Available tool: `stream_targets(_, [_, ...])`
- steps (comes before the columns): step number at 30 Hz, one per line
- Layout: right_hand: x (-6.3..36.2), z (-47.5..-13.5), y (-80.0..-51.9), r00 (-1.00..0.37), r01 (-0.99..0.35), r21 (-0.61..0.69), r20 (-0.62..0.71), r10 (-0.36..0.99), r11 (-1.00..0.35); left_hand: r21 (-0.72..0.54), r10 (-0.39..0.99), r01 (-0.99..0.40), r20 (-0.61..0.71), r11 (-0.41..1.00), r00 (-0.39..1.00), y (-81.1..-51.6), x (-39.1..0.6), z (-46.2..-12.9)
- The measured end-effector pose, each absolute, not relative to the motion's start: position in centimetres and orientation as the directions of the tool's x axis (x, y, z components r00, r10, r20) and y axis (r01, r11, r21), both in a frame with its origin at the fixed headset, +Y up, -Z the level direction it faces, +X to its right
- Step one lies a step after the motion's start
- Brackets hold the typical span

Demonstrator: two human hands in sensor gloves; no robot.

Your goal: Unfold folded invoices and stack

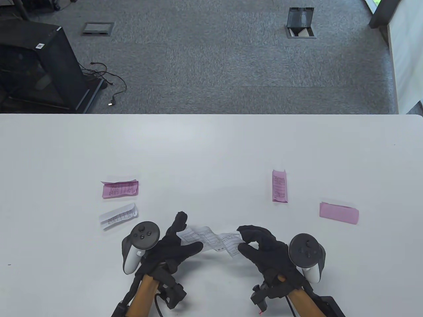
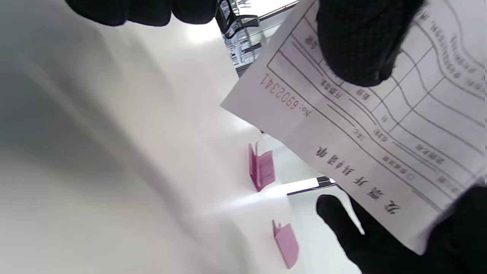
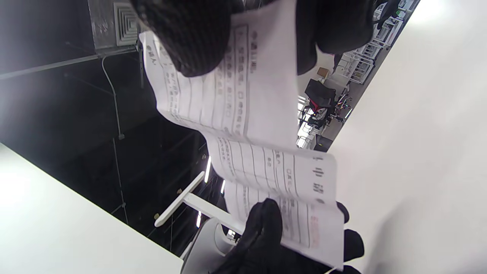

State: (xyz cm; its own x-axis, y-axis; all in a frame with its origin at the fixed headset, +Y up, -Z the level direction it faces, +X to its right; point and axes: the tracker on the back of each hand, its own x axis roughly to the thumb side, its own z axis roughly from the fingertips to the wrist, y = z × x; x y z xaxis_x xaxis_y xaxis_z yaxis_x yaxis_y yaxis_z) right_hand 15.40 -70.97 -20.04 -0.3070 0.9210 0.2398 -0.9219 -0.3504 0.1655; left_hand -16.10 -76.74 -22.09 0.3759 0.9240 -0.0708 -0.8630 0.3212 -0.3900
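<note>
Over the white table [image 1: 211, 148], both hands pinch a creased invoice [image 1: 213, 242].

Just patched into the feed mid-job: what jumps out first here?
Both gloved hands hold a white invoice stretched between them at the table's near edge, left hand and right hand pinching opposite ends. Still folded: a pink invoice and a white one at left, two pink ones at right.

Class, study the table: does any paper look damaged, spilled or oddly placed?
Nothing stands out. The white invoice held between the left hand and right hand is creased from folding, not torn. Four folded slips, three pink and one white, lie scattered on the table, awaiting unfolding.
</note>
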Motion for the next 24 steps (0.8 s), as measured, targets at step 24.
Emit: stream_targets(24, [18.0,-22.2,-74.5,-0.49,-0.871,-0.009,0.029,0.871,-0.49,-0.108,0.903,-0.898,-0.005,0.427,0.43,-76.0,-15.9,-21.8])
